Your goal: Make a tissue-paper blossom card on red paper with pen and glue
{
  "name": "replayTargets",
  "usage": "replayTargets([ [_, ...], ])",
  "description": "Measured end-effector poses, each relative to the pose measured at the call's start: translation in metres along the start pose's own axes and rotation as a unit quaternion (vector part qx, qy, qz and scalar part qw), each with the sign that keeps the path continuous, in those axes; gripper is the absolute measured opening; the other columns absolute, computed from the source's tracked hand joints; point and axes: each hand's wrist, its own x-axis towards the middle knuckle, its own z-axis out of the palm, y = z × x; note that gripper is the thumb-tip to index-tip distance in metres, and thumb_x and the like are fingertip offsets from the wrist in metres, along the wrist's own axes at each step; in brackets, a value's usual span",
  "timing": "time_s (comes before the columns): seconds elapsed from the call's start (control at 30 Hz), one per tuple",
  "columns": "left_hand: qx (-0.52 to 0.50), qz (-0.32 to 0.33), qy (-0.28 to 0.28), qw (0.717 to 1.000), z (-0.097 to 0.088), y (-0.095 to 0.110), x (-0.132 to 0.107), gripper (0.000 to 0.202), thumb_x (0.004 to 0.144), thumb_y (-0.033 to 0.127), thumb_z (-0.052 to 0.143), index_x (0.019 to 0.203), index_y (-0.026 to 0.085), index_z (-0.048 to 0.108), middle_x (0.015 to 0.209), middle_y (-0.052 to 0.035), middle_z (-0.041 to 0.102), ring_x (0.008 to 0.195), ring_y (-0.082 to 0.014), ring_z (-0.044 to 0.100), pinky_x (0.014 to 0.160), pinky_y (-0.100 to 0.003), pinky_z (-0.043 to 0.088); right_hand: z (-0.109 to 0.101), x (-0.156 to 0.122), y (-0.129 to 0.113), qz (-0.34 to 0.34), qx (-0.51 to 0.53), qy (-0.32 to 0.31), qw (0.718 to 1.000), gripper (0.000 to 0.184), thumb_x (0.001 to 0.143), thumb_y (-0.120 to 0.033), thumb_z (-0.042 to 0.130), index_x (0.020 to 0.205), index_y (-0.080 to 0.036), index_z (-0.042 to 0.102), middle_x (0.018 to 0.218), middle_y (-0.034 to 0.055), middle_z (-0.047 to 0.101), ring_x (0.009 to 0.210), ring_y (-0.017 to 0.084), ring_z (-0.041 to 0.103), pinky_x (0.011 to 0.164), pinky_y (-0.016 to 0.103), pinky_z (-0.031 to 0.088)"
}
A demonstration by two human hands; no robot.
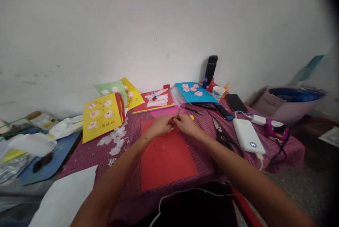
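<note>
My left hand (162, 125) and my right hand (186, 124) meet above the top part of a red sheet of paper (166, 163). Both have their fingers pinched together, fingertips almost touching. A short tan sliver (178, 113) sticks up at the right fingertips; its kind is too blurred to make out. Whatever lies between the left fingers is hidden. Faint dark lines run across the red sheet below the hands. Just beyond them lies a pink paper (161, 111), and a small yellow thing (192, 117) shows beside my right hand.
Torn white paper scraps (116, 140) lie left of the sheet. Flower-decorated cards, yellow (102, 117) and blue (196, 92), stand behind. On the right are scissors (225, 137), a pen (192, 110), a white power bank (248, 135), a paper cup (218, 92) and a black bottle (211, 69).
</note>
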Motion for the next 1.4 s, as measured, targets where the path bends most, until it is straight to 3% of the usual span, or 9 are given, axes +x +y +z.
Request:
replayTargets([
  [0.2,-0.006,0.000,0.000,1.000,0.002,-0.003,0.000,0.016,0.083,0.016,0.057,0.097,0.019,0.065,0.093,-0.0047,0.071,0.083,-0.0185,0.062,0.075,-0.027,0.046,0.004,-0.001,0.001,-0.001,-0.018,0.001,1.000,0.023,0.088,-0.012,0.053,0.083,-0.016,0.075,0.081,0.0042,0.076,0.070,0.015,0.064,0.061,0.021,0.041],
  [0.53,-0.023,0.014,0.011,1.000,0.003,-0.006,-0.003,0.012,0.083,0.017,0.055,0.091,0.019,0.063,0.088,-0.0031,0.071,0.074,-0.0164,0.059,0.067,-0.025,0.042,0.004,-0.002,-0.005,-0.029,-0.036,-0.018,0.999,0.022,0.092,-0.012,0.054,0.093,-0.018,0.075,0.091,0.0048,0.078,0.078,0.015,0.069,0.068,0.021,0.044],
  [0.83,-0.040,0.024,0.031,0.998,0.007,-0.015,-0.018,0.032,0.077,0.006,0.048,0.104,0.018,0.062,0.105,-0.0065,0.071,0.090,-0.0186,0.064,0.084,-0.029,0.049,0.003,-0.006,-0.013,-0.031,-0.064,-0.010,0.997,0.019,0.092,-0.014,0.055,0.090,-0.016,0.074,0.086,0.0071,0.077,0.072,0.017,0.067,0.064,0.022,0.041],
  [1.0,-0.044,0.017,0.034,0.998,0.009,-0.017,-0.024,0.042,0.074,0.004,0.049,0.111,0.019,0.062,0.110,-0.0071,0.070,0.094,-0.0198,0.063,0.087,-0.031,0.050,0.001,-0.006,-0.007,-0.033,-0.047,-0.004,0.998,0.018,0.091,-0.013,0.056,0.091,-0.016,0.074,0.088,0.0069,0.078,0.075,0.017,0.067,0.064,0.022,0.042],
  [1.17,-0.025,0.009,0.019,0.999,0.008,-0.016,-0.025,0.034,0.080,0.012,0.054,0.112,0.020,0.062,0.113,-0.0078,0.070,0.095,-0.0202,0.063,0.085,-0.031,0.049,0.002,-0.005,-0.004,-0.025,-0.035,0.003,0.999,0.018,0.090,-0.014,0.056,0.089,-0.016,0.074,0.087,0.0066,0.077,0.074,0.017,0.067,0.065,0.022,0.044],
  [1.4,0.000,-0.014,-0.006,1.000,0.007,-0.012,-0.022,0.017,0.083,0.018,0.054,0.096,0.018,0.066,0.095,-0.0063,0.072,0.080,-0.0182,0.063,0.074,-0.028,0.046,0.005,-0.006,-0.004,0.009,-0.017,0.016,1.000,0.017,0.089,-0.017,0.057,0.089,-0.018,0.074,0.083,0.0057,0.076,0.078,0.019,0.066,0.069,0.024,0.047],
])
